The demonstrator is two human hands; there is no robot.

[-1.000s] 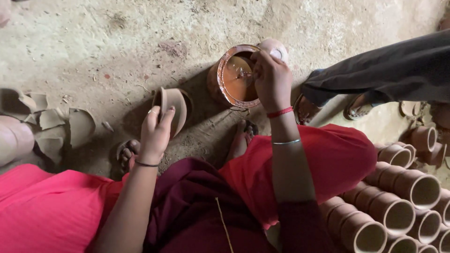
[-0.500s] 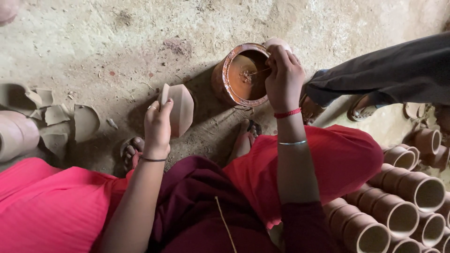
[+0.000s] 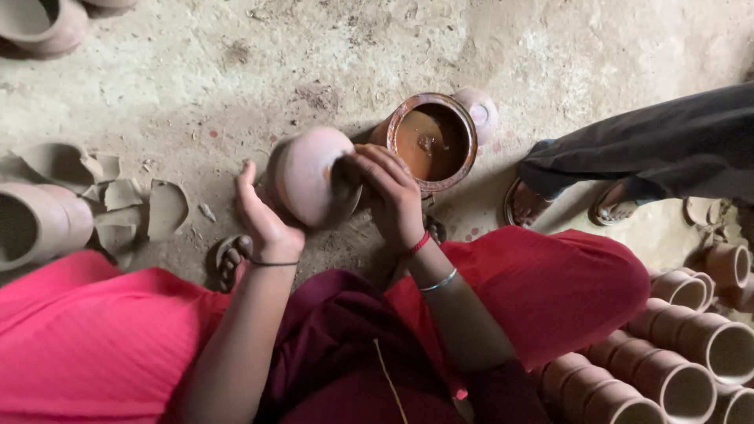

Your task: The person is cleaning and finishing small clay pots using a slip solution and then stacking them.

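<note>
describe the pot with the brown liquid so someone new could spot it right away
Start at the red-clad knees at the bottom and look up past the two hands to the bare earthen floor. The pot of brown liquid stands there, just beyond the right hand. It alone is filled and has a dark, stained rim; the bowl in the hands is pale and dry.

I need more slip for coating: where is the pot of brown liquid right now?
In the head view the pot of brown liquid stands on the ground just right of the clay bowl held in both hands, beside the right hand.
</note>
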